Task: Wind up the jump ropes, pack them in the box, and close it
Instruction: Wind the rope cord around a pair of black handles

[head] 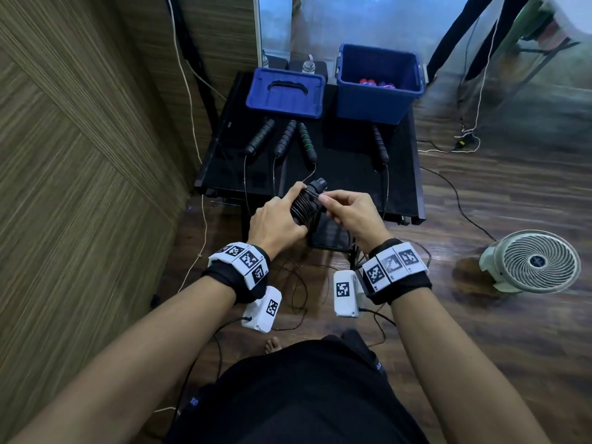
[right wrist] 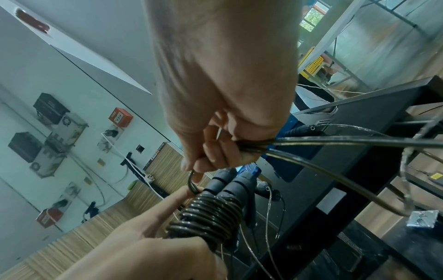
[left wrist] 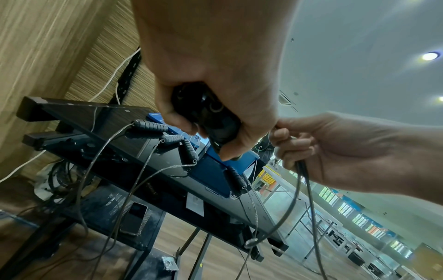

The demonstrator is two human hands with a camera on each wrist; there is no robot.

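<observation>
Dark wood-look flooring and a striped wooden wall surround a low black table (head: 397,174), seen from the head camera. At the table's 12 o'clock edge sit an open blue plastic box (head: 379,88) holding red and purple items, probably earlier ropes though they are too blurred to be sure, and, just left of it, the blue box lid with a black handle (head: 285,92). Four black ribbed jump-rope handles (head: 290,137) lie in front of them, thin cords trailing over the near edge toward 6 o'clock.

Above that near edge, the left hand (head: 275,221) has its fingers and thumb wrapped tightly around a pair of black handles bound in coils of dark cord (head: 304,205), the bundle pointing toward 1 o'clock. At the bundle's 3 o'clock side, the right hand (head: 350,211) pinches the dark cord (right wrist: 335,141) between thumb and curled fingers, touching the topmost coil; the slack runs through the fist and hangs to the floor.

A white round floor fan (head: 533,261) stands at 3 o'clock, well apart from the table.
</observation>
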